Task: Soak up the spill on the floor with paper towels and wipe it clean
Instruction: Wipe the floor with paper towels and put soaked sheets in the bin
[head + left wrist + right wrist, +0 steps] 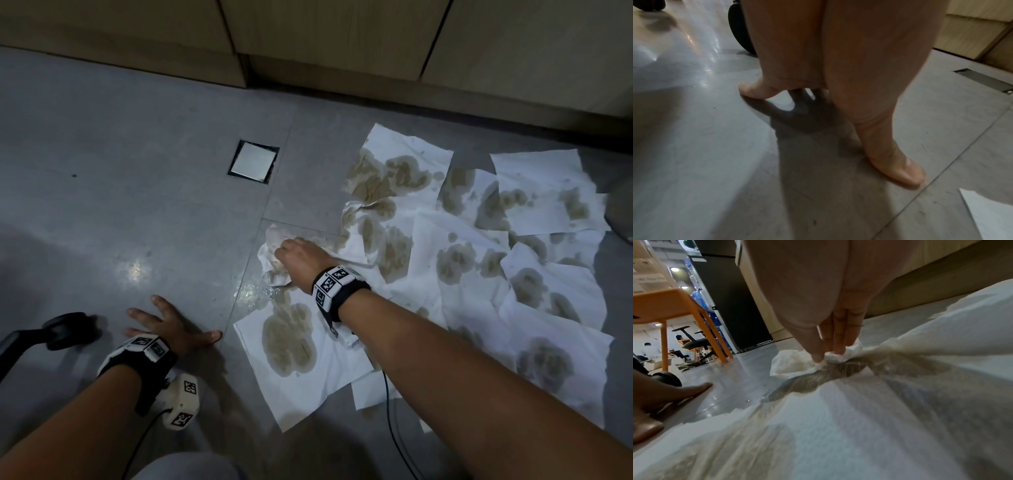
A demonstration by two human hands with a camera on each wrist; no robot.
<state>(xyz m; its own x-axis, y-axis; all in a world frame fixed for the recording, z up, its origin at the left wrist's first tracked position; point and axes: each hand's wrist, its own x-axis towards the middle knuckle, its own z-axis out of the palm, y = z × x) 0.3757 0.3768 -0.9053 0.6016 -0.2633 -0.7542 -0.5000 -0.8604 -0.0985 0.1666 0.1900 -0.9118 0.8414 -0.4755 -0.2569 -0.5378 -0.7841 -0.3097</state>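
Crumpled, brown-stained white paper towel [274, 251] is pinched by right hand [297, 257] fingers [835, 344] to drag spill; left hand [171, 325], fingers spread, is braced on grey tiled floor [137, 205] for support.

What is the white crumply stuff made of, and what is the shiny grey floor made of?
The paper towels look like thin, soft, matte tissue paper: they crease, bunch under the right hand, and show brownish soaked blotches. The floor looks like smooth grey tile, stone or ceramic, which I cannot tell: straight joint lines cross it and it reflects light glossily.
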